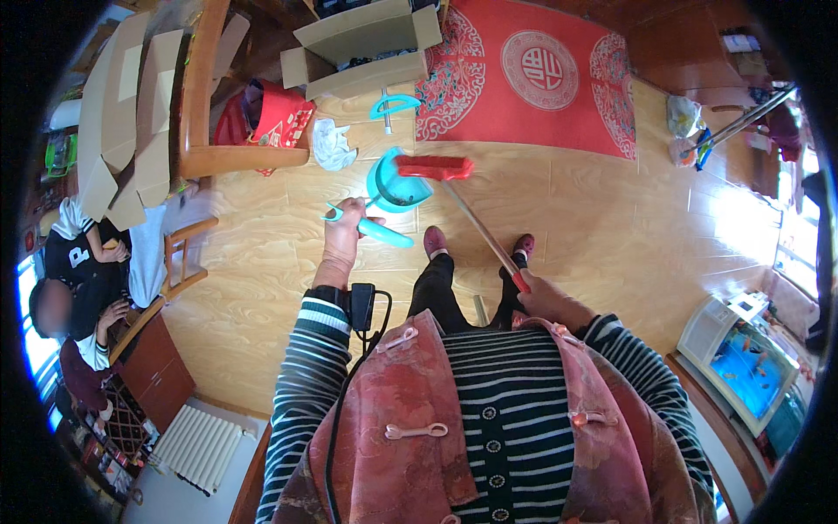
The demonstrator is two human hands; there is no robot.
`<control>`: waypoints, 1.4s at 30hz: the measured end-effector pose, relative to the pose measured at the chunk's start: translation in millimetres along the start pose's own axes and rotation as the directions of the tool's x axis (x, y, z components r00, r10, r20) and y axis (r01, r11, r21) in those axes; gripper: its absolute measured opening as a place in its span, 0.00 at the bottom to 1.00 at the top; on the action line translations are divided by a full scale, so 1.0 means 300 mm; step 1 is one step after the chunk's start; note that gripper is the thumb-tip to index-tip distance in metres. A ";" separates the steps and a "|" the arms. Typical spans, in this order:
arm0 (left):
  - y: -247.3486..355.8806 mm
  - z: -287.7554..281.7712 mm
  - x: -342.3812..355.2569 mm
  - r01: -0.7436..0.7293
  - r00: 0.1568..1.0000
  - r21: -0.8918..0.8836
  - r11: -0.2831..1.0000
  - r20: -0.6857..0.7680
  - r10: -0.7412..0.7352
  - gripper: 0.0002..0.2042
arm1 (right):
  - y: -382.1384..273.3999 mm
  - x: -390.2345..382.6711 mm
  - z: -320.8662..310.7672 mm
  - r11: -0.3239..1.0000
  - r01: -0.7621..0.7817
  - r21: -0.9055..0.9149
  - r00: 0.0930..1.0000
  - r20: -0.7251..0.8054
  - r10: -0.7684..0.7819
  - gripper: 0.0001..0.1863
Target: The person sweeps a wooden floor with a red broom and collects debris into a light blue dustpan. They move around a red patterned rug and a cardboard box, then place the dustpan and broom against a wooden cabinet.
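Observation:
My left hand grips the turquoise handle of a dustpan, whose scoop sits ahead of my feet with some small dark debris in it. A red broom head lies over the scoop's upper right edge. Its long pole runs down to the red grip, which my right hand is closed around. Just beyond the scoop are a crumpled white plastic bag and another turquoise handle on a metal tube. My pink shoes stand on the wooden floor below the broom head.
A red patterned mat and open cardboard box lie ahead. Flattened cardboard rests beside wooden furniture at left. A seated person is at left, above a radiator. A fish tank stands at right, below bags.

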State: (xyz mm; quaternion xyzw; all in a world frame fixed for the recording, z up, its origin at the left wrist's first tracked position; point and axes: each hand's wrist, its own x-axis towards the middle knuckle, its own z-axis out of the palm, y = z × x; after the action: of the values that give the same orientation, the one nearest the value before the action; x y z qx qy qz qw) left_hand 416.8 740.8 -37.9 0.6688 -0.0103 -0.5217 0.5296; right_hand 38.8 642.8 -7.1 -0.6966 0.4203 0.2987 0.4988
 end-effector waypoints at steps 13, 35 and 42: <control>0.001 -0.086 -0.085 -0.104 0.991 -0.262 0.959 -0.104 0.079 0.12 | 0.014 -0.061 -0.111 0.870 -0.183 0.458 0.959 -0.113 0.261 0.14; -0.040 -0.225 -0.105 -0.055 0.998 -0.188 0.981 -0.001 0.056 0.12 | 0.220 -0.466 -0.010 0.405 -0.308 0.861 0.845 0.052 0.532 0.19; -0.025 -0.194 -0.103 0.015 0.995 -0.091 0.996 0.099 -0.006 0.13 | 0.443 -0.250 0.028 0.113 -0.229 0.967 0.804 0.122 0.582 0.13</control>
State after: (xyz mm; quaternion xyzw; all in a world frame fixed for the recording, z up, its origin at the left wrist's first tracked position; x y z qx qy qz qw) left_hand 440.0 802.3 -28.1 0.6172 -0.0088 -0.5568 0.5558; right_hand -113.5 652.4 -6.2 -0.1348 0.7540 0.0007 0.6429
